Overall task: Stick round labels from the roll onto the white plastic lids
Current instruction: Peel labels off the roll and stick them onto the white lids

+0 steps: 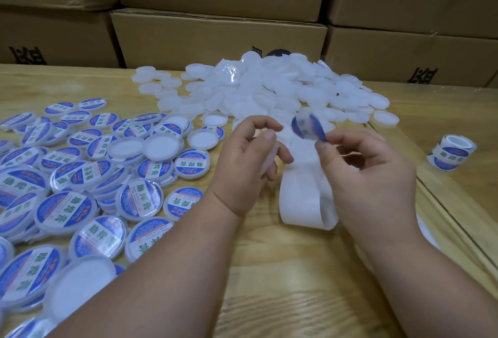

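Your right hand point(369, 173) pinches a peeled round label point(307, 126) at its edge, held up above the table point(269, 283) between both hands; your left hand point(250, 157) curls its grip around a blank white lid point(270, 159). Peel step looks done, sticking not yet. Next: centre label over the lid, press flat, then drop it with the labelled lids point(67, 189) on the left.

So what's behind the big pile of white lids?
Stacked cardboard boxes stand behind the lid pile, and a dark round thing peeks over it. The pile covers most of that thing, so I cannot tell what it is.
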Demonstrator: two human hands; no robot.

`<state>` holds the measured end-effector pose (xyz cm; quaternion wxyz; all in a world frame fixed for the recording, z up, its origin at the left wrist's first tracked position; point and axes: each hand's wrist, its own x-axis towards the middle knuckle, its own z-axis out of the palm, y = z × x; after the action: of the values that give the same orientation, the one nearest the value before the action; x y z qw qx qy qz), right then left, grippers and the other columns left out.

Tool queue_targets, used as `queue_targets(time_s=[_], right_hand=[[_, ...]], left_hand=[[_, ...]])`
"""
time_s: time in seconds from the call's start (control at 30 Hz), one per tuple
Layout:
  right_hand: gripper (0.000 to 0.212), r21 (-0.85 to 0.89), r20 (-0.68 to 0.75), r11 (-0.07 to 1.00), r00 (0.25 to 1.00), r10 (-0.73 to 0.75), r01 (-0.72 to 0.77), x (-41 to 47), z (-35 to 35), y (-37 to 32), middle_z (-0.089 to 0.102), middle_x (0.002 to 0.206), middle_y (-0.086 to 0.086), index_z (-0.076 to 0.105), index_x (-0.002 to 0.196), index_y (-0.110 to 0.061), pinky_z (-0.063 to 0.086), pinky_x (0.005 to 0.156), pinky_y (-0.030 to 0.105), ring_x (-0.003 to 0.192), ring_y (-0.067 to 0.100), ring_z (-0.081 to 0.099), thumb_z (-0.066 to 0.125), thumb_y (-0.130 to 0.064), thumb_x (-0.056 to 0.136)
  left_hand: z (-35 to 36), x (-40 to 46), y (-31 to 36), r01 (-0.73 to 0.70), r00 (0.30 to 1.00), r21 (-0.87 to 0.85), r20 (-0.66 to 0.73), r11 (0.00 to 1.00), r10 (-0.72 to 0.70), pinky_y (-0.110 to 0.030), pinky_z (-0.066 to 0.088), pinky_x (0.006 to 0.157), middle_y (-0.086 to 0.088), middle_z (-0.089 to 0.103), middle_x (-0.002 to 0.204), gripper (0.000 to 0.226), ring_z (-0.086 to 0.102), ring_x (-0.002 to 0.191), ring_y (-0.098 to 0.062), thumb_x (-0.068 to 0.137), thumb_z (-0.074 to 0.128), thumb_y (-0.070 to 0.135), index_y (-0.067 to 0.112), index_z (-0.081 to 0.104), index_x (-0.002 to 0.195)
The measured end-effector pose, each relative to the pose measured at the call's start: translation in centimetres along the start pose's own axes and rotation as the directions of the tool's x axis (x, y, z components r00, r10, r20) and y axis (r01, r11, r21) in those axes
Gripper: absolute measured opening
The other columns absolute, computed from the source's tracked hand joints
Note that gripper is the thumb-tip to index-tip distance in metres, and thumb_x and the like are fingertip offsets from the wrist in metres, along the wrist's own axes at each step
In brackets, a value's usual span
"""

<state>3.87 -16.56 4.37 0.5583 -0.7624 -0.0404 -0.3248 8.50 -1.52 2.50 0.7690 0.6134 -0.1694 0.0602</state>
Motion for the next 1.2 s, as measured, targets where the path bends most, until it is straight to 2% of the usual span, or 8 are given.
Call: queue_targets(time_s=[0.13,0.33,0.53,0.63,0.73,0.83,1.07,1.2], right_hand=[[0.016,0.124,0.038,0.988,0.996,0.084,-0.088,1.1,0.8,-1.0,0.074,0.079,-0.011,0.075,0.078,-0.04,0.052,0.067,0.017,0.071,0.005,0.063,0.075,-0.025,0.083],[0.032,0.168,0.25,0.961,0.952,0.175,-0.221,3.3,2.0,-1.5,0.073,0.077,-0.012,0.075,0.073,-0.039,0.051,0.065,0.014,0.071,0.001,0.064,0.076,-0.01,0.088],[0.027,0.205,0.272,0.939,0.938,0.216,-0.276,1.6,2.3,0.7,0.074,0.081,-0.009,0.076,0.077,-0.035,0.05,0.07,0.015,0.075,0.003,0.065,0.075,-0.011,0.089],[0.019,0.168,0.257,0.949,0.941,0.22,-0.268,0.8,2.2,1.4,0.072,0.072,-0.012,0.075,0.073,-0.027,0.047,0.065,0.01,0.067,-0.001,0.062,0.071,-0.019,0.09],[0.023,0.195,0.245,0.943,0.944,0.22,-0.27,0.4,2.4,1.3,0.07,0.067,-0.011,0.072,0.074,-0.017,0.046,0.061,0.009,0.061,-0.002,0.061,0.066,-0.008,0.095],[0.021,0.302,0.273,0.896,0.93,0.246,-0.325,0.1,2.6,0.9,0.072,0.067,-0.006,0.071,0.078,-0.008,0.05,0.058,0.012,0.058,0.004,0.065,0.063,-0.002,0.096],[0.024,0.334,0.29,0.87,0.918,0.271,-0.363,0.2,2.5,1.1,0.069,0.063,0.013,0.074,0.076,-0.012,0.052,0.057,0.019,0.056,0.017,0.067,0.065,-0.005,0.096],[0.022,0.329,0.29,0.868,0.915,0.281,-0.371,0.3,2.7,1.3,0.072,0.069,0.016,0.077,0.077,-0.013,0.054,0.06,0.021,0.059,0.018,0.07,0.066,-0.007,0.096]], left_hand=[[-0.4,0.4,0.0,0.088,0.993,-0.15,-0.069,0.985,-0.099,-0.023,0.027,0.043,-0.012,0.072,0.079,0.024,0.05,0.048,-0.024,0.075,0.038,0.021,0.018,0.047,0.096],[-0.7,0.9,0.0,0.132,0.967,-0.257,-0.178,0.957,-0.182,-0.027,0.04,0.045,-0.01,0.073,0.103,0.037,0.069,0.069,-0.027,0.104,0.041,0.039,0.015,0.067,0.115],[-0.5,0.9,0.1,0.181,0.958,-0.241,-0.175,0.954,-0.227,-0.024,0.032,0.041,-0.012,0.07,0.075,0.042,0.059,0.051,-0.025,0.11,0.03,0.039,0.015,0.064,0.106],[-0.3,0.9,0.0,0.215,0.956,-0.253,-0.145,0.943,-0.256,-0.024,0.029,0.041,-0.02,0.071,0.082,0.036,0.057,0.051,-0.026,0.105,0.032,0.03,0.016,0.065,0.101],[0.0,0.9,-0.1,0.213,0.967,-0.233,-0.086,0.949,-0.239,-0.026,0.03,0.044,-0.026,0.073,0.1,0.033,0.057,0.055,-0.027,0.09,0.037,0.032,0.017,0.064,0.1],[-0.1,0.9,-0.4,0.206,0.976,-0.206,-0.025,0.957,-0.215,-0.028,0.028,0.046,-0.028,0.072,0.099,0.036,0.054,0.052,-0.027,0.078,0.037,0.028,0.016,0.063,0.101],[-0.1,0.8,-0.4,0.206,0.979,-0.137,0.02,0.969,-0.205,-0.026,0.03,0.043,-0.014,0.069,0.075,0.032,0.056,0.049,-0.025,0.077,0.041,0.02,0.02,0.068,0.095],[0.1,0.5,0.0,0.198,0.98,-0.098,0.008,0.975,-0.198,-0.025,0.032,0.044,-0.007,0.07,0.075,0.025,0.057,0.051,-0.023,0.082,0.048,0.025,0.031,0.072,0.087]])
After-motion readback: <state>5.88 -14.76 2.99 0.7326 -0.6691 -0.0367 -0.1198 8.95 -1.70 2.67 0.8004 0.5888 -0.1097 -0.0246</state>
